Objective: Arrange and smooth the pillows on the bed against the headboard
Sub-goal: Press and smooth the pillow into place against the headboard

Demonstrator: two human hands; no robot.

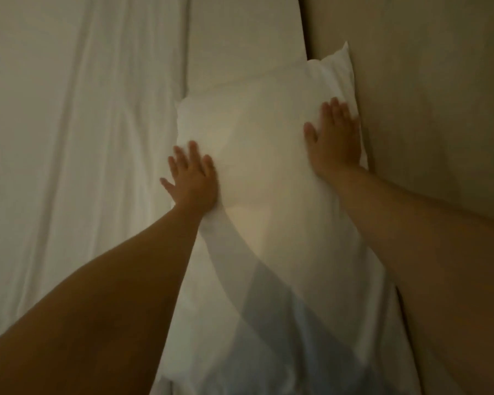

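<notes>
A white pillow lies along the beige headboard, which runs down the right side of the view. My left hand presses flat on the pillow's left edge, fingers spread. On the pillow's right edge, next to the headboard, my right hand lies flat with its fingers apart. A second white pillow lies nearer to me, partly under the first and in shadow. Neither hand grips the fabric.
A wrinkled white sheet covers the mattress on the left. A bare beige strip of bed shows beyond the pillows, beside the headboard. The light is dim.
</notes>
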